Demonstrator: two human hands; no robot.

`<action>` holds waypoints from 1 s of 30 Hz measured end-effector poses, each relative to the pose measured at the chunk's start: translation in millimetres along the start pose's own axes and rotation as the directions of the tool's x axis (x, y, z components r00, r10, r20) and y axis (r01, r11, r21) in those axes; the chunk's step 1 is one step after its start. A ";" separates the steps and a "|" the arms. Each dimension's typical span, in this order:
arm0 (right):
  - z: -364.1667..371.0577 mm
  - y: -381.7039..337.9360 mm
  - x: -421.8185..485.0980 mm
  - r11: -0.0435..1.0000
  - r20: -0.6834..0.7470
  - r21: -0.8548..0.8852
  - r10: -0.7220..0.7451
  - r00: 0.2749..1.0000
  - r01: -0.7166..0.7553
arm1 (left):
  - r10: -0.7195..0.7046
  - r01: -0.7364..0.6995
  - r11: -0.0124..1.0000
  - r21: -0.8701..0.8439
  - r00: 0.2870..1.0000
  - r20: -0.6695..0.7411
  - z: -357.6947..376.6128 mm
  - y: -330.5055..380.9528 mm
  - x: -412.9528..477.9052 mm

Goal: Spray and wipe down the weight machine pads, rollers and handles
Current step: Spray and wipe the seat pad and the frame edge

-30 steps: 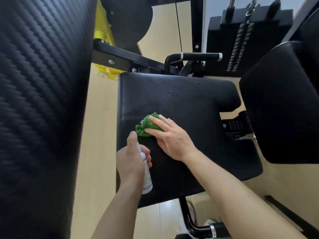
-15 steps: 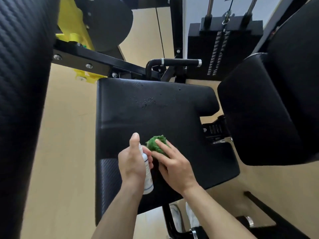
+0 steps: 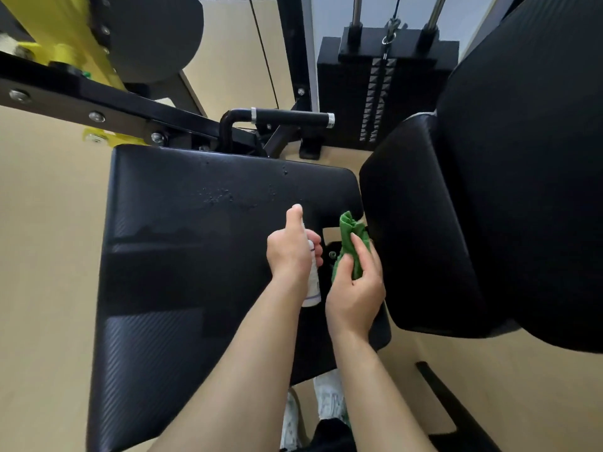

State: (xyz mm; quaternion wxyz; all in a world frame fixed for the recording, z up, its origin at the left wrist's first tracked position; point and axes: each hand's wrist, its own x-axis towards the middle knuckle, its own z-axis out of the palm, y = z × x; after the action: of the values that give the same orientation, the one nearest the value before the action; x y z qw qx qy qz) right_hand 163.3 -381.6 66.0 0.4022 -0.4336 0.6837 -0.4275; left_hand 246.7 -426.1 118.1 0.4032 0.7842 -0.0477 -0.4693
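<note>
Over the pad (image 3: 195,256), left hand (image 3: 290,252) grips the spray bottle (image 3: 313,278), right hand (image 3: 355,288) fingers pinch the green cloth (image 3: 350,233)

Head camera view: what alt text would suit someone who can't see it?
A person's left hand grips a white spray bottle over a black seat pad dotted with droplets, while the right hand holds a green cloth at the pad's right edge. A black backrest pad stands to the right, a weight stack behind.
</note>
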 end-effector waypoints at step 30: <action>100.6 19.6 149.3 0.781 0.295 -0.562 -0.120 0.948 0.274 | 0.118 -0.131 0.990 -0.054 0.973 -0.198 21.3 48.4 84.0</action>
State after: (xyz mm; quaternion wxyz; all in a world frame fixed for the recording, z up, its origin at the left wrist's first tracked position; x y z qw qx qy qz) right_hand 206.1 -540.1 -10.4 0.2790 -0.6562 0.6791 -0.1746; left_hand 291.5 -509.1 87.2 0.4606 0.8078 -0.0415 -0.3654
